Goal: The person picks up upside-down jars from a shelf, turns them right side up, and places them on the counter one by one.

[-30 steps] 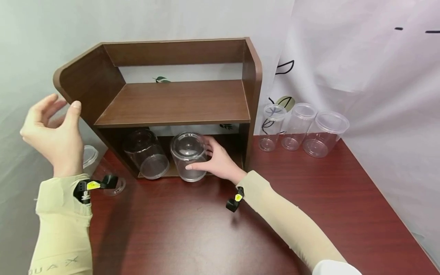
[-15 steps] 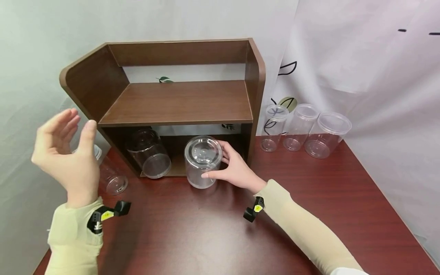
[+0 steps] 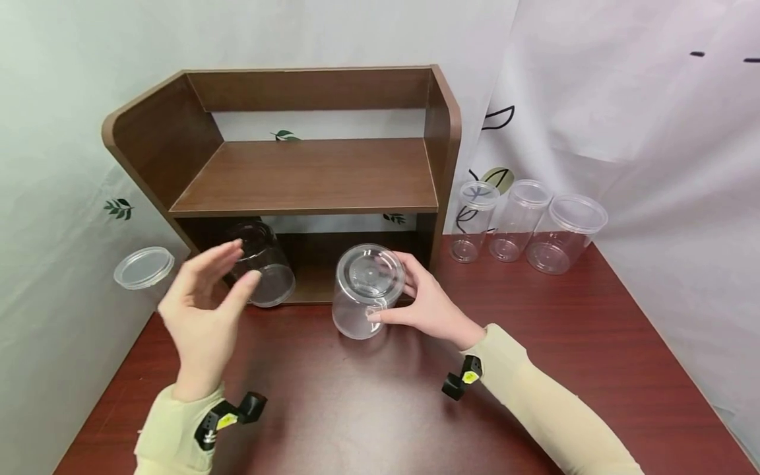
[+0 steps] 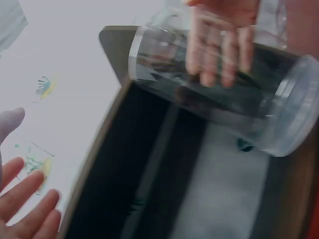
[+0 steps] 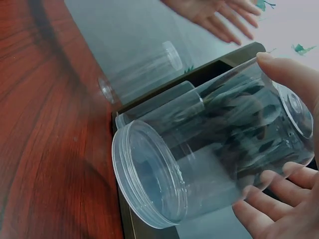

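My right hand [image 3: 430, 307] grips a clear plastic jar [image 3: 362, 287] from its right side, thumb in front and fingers behind. This jar is upside down: its round base faces up, and the right wrist view shows its lid [image 5: 147, 174] at the lower end, toward the table. My left hand [image 3: 204, 316] is in the air to the left, thumb and fingers apart, with nothing held. Behind the left hand, a second clear jar [image 3: 276, 284] stands in the lower left of the brown shelf [image 3: 309, 175], partly hidden by the fingers.
A tall clear jar [image 3: 144, 267] is left of the shelf, partly behind my left hand. Three lidded clear jars [image 3: 469, 221] stand right of the shelf on the reddish table [image 3: 534, 343]. A white cloth [image 3: 594, 119] hangs behind.
My right hand has brought the gripped jar out of the lower shelf, toward me and to the right. My left hand has come down and right, from beside the shelf toward the jar.
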The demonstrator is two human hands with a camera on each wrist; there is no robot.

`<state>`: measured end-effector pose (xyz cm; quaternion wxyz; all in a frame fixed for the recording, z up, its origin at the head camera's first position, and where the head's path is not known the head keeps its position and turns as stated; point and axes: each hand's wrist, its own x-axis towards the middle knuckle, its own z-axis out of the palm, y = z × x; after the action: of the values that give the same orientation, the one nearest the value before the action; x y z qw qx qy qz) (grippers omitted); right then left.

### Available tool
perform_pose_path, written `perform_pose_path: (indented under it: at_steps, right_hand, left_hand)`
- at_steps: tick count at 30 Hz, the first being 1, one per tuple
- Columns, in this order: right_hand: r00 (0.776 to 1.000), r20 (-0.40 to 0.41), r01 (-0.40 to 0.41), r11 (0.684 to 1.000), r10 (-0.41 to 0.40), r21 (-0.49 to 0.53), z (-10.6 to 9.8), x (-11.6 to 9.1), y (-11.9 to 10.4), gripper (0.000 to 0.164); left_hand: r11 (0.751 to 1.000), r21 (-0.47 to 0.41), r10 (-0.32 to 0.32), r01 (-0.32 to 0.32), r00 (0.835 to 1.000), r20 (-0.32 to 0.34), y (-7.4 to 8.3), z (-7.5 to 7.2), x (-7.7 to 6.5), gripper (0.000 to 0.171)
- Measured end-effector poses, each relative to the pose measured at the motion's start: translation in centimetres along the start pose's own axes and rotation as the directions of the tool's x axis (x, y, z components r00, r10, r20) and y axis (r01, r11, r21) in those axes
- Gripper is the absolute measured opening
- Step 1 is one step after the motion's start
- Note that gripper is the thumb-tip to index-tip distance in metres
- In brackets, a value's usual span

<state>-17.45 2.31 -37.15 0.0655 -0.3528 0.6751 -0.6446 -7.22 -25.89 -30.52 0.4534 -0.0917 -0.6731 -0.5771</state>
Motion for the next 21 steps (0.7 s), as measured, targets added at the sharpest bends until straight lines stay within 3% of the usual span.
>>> perform_pose_path:
  at_steps: [3,8,14,17,21]
  right_hand:
    - [1.000,0.002,0.003,0.999,-0.003,0.038,-0.3,-0.5,-0.1,0.086]
    - [1.000,-0.001,0.009,0.996,-0.009,0.087,-0.7,-1.4,-0.5,0.085]
    - [0.999,-0.009,0.049,0.987,-0.049,0.154,-1.1,-2.2,-0.9,0.085]
    - [0.998,-0.020,0.059,0.978,-0.056,0.199,-1.3,-2.6,-1.1,0.086]
    - [0.997,-0.027,0.079,0.965,-0.074,0.250,-1.5,-3.0,-1.4,0.088]
  left_hand:
    - [0.996,0.044,-0.083,0.078,0.986,0.141,-1.8,0.0,-1.5,0.056]
    - [0.978,0.140,-0.196,0.156,0.919,0.341,-3.6,1.0,-3.6,0.070]
    - [0.960,0.219,-0.260,0.174,0.843,0.471,-5.1,2.2,-5.3,0.082]
    - [0.951,0.243,-0.294,0.190,0.794,0.532,-5.7,2.7,-6.0,0.092]
    - [0.950,0.233,-0.307,0.206,0.741,0.597,-6.3,3.3,-6.7,0.102]
